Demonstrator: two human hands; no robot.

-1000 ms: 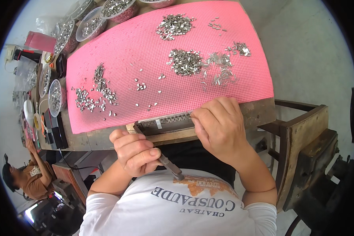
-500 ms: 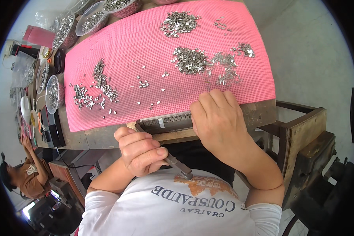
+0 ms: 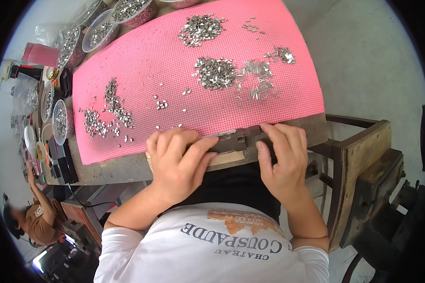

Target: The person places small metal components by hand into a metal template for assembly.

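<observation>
A long dark metal fixture [image 3: 227,142] lies along the front edge of the workbench, just below the pink mat [image 3: 141,108]. My left hand [image 3: 177,158] is closed on its left part, fingers over the far side and thumb toward me. The right end is gripped by my right hand [image 3: 285,158], with fingertips on the far side and thumb on the near side. A pale wooden strip [image 3: 226,158] shows beneath the fixture. Several piles of small metal pieces [image 3: 216,73] lie on the mat, with thin metal pins [image 3: 262,89] beside them. My left hand hides the fixture's left end.
Clear bowls of metal pieces [image 3: 61,121] line the left and far edges of the bench. A pink container [image 3: 40,55] stands at the far left. Another person [image 3: 40,214] sits at the left. On the right are a wooden frame [image 3: 359,179] and dark machinery [image 3: 385,203].
The dark metal bar my left hand held near my shirt now lies on the fixture. My left hand has moved up to it; my right hand has shifted to the right end, its fist loosened.
</observation>
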